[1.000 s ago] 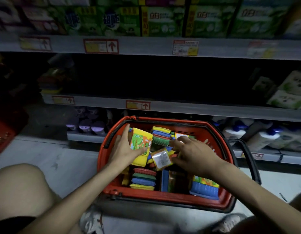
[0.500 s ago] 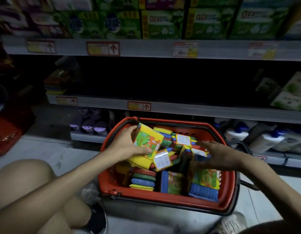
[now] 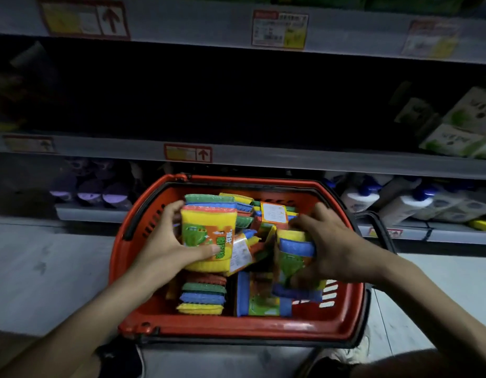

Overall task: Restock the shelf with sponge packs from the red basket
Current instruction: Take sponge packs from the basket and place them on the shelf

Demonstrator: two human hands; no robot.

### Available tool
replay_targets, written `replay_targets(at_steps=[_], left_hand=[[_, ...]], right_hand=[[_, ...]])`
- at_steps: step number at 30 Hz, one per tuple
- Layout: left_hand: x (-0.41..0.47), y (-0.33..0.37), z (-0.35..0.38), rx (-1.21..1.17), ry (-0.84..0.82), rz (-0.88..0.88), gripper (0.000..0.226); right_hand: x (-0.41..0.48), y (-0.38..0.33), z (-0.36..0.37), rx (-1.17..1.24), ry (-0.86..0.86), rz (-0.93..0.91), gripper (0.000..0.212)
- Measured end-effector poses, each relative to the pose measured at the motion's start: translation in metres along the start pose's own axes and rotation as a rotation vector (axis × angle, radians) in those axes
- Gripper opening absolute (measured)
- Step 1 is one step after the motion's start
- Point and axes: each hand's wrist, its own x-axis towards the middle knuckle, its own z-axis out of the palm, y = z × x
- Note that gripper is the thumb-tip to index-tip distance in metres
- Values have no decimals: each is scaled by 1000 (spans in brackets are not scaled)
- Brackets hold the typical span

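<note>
A red basket (image 3: 236,330) stands on the floor in front of the shelving, filled with several colourful sponge packs. My left hand (image 3: 165,241) grips a yellow-edged sponge pack (image 3: 207,241) with a green and orange label, held upright over the basket's left half. My right hand (image 3: 337,244) is closed around another sponge pack (image 3: 295,255) with blue and yellow sponges, at the basket's right side. A stack of red, green, blue and yellow sponges (image 3: 202,296) lies lower in the basket. The middle shelf (image 3: 263,105) above is dark and looks bare at its centre.
White and green packets (image 3: 462,126) sit at the shelf's right end. White bottles with blue caps (image 3: 394,200) and purple-lidded items (image 3: 91,189) fill the lowest shelf behind the basket. Price tags (image 3: 187,153) line the shelf edges. My knees show at the bottom corners.
My left hand has raised its sponge pack more upright. My right hand has moved from the loose packs to close on a pack at the basket's right side. The camera has moved closer.
</note>
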Motion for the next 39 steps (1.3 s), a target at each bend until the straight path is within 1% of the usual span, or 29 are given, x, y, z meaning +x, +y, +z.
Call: replay_targets(at_steps=[2, 4, 6, 9, 12, 13, 16, 18, 20, 22, 24, 26, 28, 29, 30, 33, 35, 37, 39], left_hand=[[-1, 4, -3, 8, 37, 47, 103], [-5, 12, -5, 37, 80, 109, 98], [-8, 19, -5, 55, 116, 164, 93], [-10, 25, -3, 62, 159, 258, 92], [-10, 29, -3, 46, 183, 319, 93], [-11, 30, -3, 45, 191, 337, 93], [-13, 34, -2, 36, 223, 382, 92], [-12, 32, -2, 61, 252, 440, 89], [-10, 28, -5, 144, 284, 516, 86], [-5, 23, -11, 261, 326, 606, 88], [-4, 17, -17, 373, 346, 672, 91], [-10, 16, -22, 342, 349, 622, 93], [-18, 19, -26, 197, 330, 516, 92], [-22, 22, -28, 112, 298, 471, 92], [-24, 24, -31, 42, 272, 442, 91], [-29, 27, -36, -43, 258, 388, 87], [-29, 24, -42, -70, 284, 303, 84], [-29, 23, -49, -130, 293, 225, 80], [-29, 26, -54, -262, 271, 193, 74]], right_hand=[[-8, -7, -9, -5, 215, -112, 90], [-8, -9, -16, -169, 438, -204, 88], [-1, -11, -20, -310, 605, -277, 84], [10, -15, -22, -304, 724, -347, 76], [13, -18, -20, -377, 786, -367, 73], [14, -20, -19, -362, 795, -349, 74], [11, -28, -17, -159, 798, -198, 89], [10, -36, -15, -79, 780, -133, 92], [10, -43, -14, -14, 747, -109, 95], [11, -50, -13, 148, 716, -78, 97], [15, -55, -10, 319, 705, -28, 95], [21, -55, -4, 488, 643, 9, 86], [25, -57, -3, 675, 551, -9, 75], [26, -59, -3, 691, 538, -37, 72], [27, -63, -3, 644, 552, -66, 70], [29, -78, -7, 326, 643, -144, 70], [30, -87, -7, 145, 641, -206, 69], [32, -94, -3, 122, 588, -222, 66], [35, -101, 1, 195, 541, -208, 66]])
